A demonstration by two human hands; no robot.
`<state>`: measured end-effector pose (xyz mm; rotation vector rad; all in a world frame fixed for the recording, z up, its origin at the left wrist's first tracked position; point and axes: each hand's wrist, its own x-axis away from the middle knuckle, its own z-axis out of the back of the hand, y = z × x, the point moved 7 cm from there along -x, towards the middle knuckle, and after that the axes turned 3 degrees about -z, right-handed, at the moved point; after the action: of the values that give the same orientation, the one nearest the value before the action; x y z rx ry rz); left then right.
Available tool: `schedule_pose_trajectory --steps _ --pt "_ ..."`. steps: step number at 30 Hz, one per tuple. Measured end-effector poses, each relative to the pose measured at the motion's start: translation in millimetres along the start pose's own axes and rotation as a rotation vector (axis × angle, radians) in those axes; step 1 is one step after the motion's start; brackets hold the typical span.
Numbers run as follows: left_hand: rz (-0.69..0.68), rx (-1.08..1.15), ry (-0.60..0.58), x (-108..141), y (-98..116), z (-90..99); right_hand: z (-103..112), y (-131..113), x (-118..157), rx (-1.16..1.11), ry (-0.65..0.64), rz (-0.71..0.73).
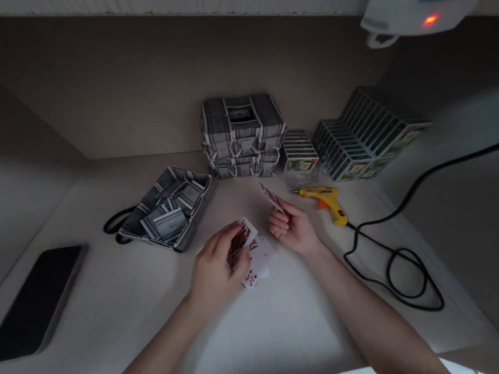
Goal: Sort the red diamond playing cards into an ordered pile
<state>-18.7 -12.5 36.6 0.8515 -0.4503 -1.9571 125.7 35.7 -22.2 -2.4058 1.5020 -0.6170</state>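
Note:
My left hand (216, 268) is closed around a face card (242, 239), thumb and fingers on its edges. Under and beside it, loose playing cards (259, 262) lie face up on the table, a red five among them. My right hand (295, 228) pinches a playing card (271, 196) and holds it raised and tilted, a little right of the loose cards. A yellow glue gun (324, 198) lies just right of my right hand. Left of my hands sits an open tray covered in card backs (194, 225), with several cards (166, 219) inside.
Boxes made of playing cards (244, 129) are stacked at the back. Card blocks (298, 148) and larger stepped card blocks (358, 142) stand to their right. A black cable (391, 254) coils at right, a phone (35, 304) lies at left, and a white device (409, 0) hangs above.

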Motion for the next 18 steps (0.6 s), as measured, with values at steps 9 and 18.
schedule_pose_trajectory --steps 9,18 --pt "0.126 0.074 0.006 1 -12 -1.2 -1 0 1 0.015 0.025 0.0" --pt "-0.133 0.025 -0.007 -2 2 -2.3 3 1 -1 -0.017 0.048 -0.022"
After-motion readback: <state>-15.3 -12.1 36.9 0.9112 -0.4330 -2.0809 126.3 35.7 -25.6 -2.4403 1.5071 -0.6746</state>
